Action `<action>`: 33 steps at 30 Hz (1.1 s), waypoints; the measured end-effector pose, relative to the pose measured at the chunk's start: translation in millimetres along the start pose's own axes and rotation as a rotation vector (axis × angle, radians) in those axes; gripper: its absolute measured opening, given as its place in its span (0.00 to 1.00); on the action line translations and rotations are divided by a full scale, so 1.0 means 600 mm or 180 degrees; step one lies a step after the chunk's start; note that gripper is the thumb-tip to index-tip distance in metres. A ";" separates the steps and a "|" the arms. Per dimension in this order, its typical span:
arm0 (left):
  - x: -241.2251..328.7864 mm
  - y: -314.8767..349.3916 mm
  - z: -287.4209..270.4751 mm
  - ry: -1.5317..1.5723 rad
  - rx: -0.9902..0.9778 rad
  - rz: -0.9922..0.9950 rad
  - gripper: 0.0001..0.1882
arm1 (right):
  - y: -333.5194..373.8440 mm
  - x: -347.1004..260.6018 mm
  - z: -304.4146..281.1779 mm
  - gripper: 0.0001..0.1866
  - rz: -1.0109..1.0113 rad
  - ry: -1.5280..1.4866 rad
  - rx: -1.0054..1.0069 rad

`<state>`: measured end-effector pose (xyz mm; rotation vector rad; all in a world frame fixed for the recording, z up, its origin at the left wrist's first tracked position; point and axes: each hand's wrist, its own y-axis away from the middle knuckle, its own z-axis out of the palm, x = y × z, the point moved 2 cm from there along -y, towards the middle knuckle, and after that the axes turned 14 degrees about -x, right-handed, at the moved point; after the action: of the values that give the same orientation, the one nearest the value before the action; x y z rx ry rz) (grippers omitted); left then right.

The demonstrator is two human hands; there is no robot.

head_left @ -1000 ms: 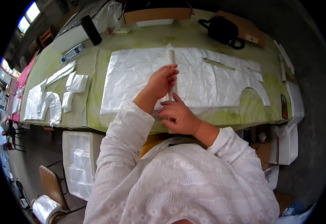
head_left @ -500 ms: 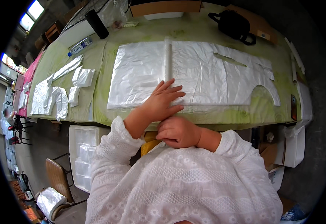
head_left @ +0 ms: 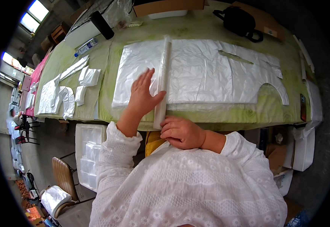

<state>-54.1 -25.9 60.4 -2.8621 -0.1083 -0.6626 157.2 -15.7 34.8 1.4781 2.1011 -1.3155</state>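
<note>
My left hand (head_left: pixel 144 94) is over the left part of a spread of thin white plastic film (head_left: pixel 206 75), fingers stretched out, its thumb at the edge of a long translucent strip (head_left: pixel 164 72). Whether the strip is flat or a rolled tube, I cannot tell. It lies slightly slanted across the film, its near end reaching past the table's front edge. At that end is my right hand (head_left: pixel 182 132), fingers curled and closed against the strip, close to my body. On its right side the film has a long slit and a curved cut-out.
Cut pieces of white film (head_left: pixel 51 96) lie at the left of the green-covered table (head_left: pixel 106 75), near a water bottle (head_left: pixel 85 47) and a black cylinder (head_left: pixel 101 24). Far right are a black bag (head_left: pixel 235 23) and cardboard. A phone (head_left: pixel 303 102) is near the right edge. Below stands a chair (head_left: pixel 63 176).
My left hand has lifted and moved left, with its fingers turned away from me. The strip's near end has swung left and toward me. My right hand has shifted slightly right.
</note>
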 end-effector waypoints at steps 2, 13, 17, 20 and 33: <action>-0.010 -0.004 0.012 0.0260 -0.0759 -0.0386 0.43 | -0.007 -0.001 -0.009 0.13 0.0054 0.0191 0.0091; -0.068 0.012 0.075 0.1443 -0.0337 -0.0482 0.39 | -0.069 0.140 -0.087 0.20 0.1467 0.0970 0.0200; -0.088 0.032 0.060 0.0446 0.0182 -0.0269 0.26 | -0.112 0.152 -0.079 0.19 0.1531 0.1813 -0.0101; -0.066 0.029 0.005 0.0772 0.0686 -0.0239 0.21 | -0.150 0.150 -0.059 0.16 0.1664 0.1867 -0.0210; -0.049 0.014 -0.046 -0.0419 -0.0581 -0.0237 0.17 | 0.016 0.022 -0.053 0.15 0.0865 0.0991 0.0285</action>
<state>-91.3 -40.9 70.1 -3.0902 -0.1840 -0.5215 168.3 17.8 39.1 2.0374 1.9384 -1.1513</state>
